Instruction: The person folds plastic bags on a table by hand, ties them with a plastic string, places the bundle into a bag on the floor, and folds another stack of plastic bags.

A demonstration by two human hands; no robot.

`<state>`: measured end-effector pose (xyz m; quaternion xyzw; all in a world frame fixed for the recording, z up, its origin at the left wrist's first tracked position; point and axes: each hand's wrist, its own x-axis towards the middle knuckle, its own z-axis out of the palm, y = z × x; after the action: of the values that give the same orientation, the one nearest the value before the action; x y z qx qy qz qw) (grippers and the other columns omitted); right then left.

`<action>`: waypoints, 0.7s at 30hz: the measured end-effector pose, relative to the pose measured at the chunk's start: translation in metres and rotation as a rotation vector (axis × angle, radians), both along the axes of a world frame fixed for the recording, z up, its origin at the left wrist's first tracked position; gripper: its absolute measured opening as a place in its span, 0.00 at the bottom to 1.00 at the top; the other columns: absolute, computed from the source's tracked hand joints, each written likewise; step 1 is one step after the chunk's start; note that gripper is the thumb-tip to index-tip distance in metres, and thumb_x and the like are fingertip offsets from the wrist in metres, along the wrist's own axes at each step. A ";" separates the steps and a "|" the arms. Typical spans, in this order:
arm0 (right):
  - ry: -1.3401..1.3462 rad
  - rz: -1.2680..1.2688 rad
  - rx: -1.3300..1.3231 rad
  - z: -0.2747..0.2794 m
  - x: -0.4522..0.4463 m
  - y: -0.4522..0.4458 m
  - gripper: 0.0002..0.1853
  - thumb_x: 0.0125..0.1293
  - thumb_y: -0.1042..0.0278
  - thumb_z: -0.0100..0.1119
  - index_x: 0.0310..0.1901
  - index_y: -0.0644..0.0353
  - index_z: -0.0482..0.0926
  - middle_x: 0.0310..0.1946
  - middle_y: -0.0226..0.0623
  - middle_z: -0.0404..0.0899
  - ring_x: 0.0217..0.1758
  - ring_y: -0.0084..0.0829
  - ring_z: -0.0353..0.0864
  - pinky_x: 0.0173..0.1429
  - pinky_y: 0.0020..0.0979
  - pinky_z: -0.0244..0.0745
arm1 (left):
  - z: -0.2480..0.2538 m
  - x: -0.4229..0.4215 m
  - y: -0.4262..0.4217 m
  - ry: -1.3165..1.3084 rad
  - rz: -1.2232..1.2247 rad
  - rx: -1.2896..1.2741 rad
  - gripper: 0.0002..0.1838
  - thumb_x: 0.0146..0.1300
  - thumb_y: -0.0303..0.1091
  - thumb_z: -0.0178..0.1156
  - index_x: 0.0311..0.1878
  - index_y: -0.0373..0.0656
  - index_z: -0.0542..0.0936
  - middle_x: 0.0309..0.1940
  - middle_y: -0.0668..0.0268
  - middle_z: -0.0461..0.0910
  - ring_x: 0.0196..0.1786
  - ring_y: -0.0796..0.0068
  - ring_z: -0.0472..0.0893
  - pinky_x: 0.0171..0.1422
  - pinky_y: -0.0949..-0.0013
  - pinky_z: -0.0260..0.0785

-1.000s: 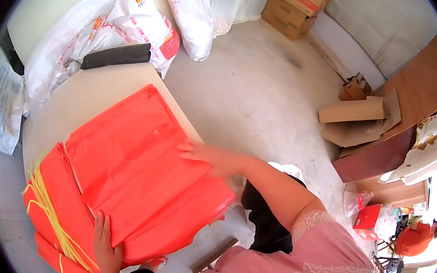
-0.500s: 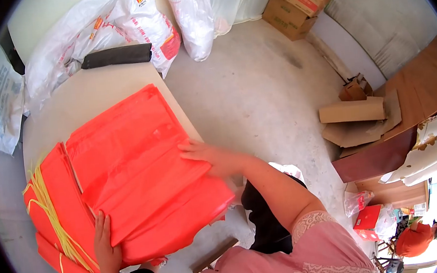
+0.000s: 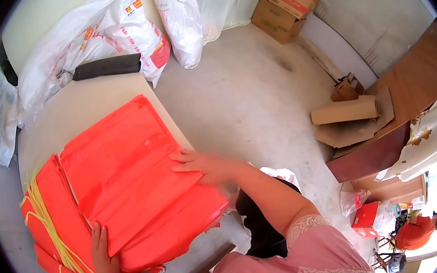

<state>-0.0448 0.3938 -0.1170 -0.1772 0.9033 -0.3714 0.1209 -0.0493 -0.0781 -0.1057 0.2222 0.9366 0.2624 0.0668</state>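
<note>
A stack of thin, shiny red plastic sheets (image 3: pixel 132 166) lies on the pale tabletop, its near edge hanging past the table's side. My right hand (image 3: pixel 200 164) rests on the right part of the stack with fingers stretched out. At the stack's lower left edge, my left hand (image 3: pixel 104 250) lies flat, fingers extended. Neither hand grips anything visible. Left of the stack are folded red bundles (image 3: pixel 52 189), with a bunch of yellow strings (image 3: pixel 48 221) laid across them.
A dark roll (image 3: pixel 106 66) sits at the table's (image 3: pixel 99 98) far end, beside white printed sacks (image 3: pixel 132 37). Cardboard boxes (image 3: pixel 283 17) stand by the far wall. Flattened cardboard (image 3: pixel 354 123) lies to the right. A seated person in orange (image 3: pixel 414 232) is at the lower right.
The whole view has shifted slightly, so the scene sits a little lower and farther left. Both hands remain on the red sheets, in nearly the same places.
</note>
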 end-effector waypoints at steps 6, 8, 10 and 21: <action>0.002 -0.015 -0.020 -0.002 0.000 0.000 0.34 0.69 0.69 0.68 0.77 0.45 0.73 0.87 0.35 0.53 0.91 0.46 0.44 0.87 0.43 0.58 | -0.001 0.000 0.001 0.000 0.007 0.037 0.41 0.52 0.15 0.50 0.75 0.37 0.73 0.82 0.53 0.65 0.85 0.48 0.62 0.86 0.55 0.56; 0.016 -0.020 -0.038 -0.011 -0.002 -0.001 0.34 0.69 0.71 0.68 0.76 0.44 0.74 0.86 0.36 0.54 0.91 0.47 0.44 0.87 0.44 0.57 | -0.002 0.001 -0.002 -0.003 0.015 0.055 0.40 0.53 0.15 0.51 0.74 0.38 0.75 0.81 0.53 0.66 0.84 0.48 0.62 0.86 0.54 0.57; 0.036 -0.021 -0.069 -0.019 -0.002 0.001 0.34 0.68 0.72 0.69 0.75 0.43 0.75 0.86 0.36 0.56 0.90 0.49 0.44 0.88 0.46 0.56 | -0.001 0.001 0.000 -0.003 0.037 0.073 0.38 0.53 0.15 0.51 0.73 0.39 0.77 0.81 0.53 0.67 0.84 0.48 0.63 0.86 0.54 0.57; 0.099 -0.033 -0.165 -0.010 -0.003 0.006 0.31 0.60 0.89 0.62 0.64 0.50 0.84 0.80 0.34 0.68 0.90 0.48 0.48 0.84 0.46 0.59 | 0.008 0.000 -0.003 0.035 0.053 0.208 0.25 0.57 0.15 0.55 0.58 0.38 0.86 0.71 0.57 0.79 0.84 0.46 0.63 0.86 0.49 0.58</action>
<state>-0.0480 0.4002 -0.1266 -0.1900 0.8774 -0.4372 0.0549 -0.0494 -0.0813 -0.0977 0.2077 0.9109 0.3561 0.0198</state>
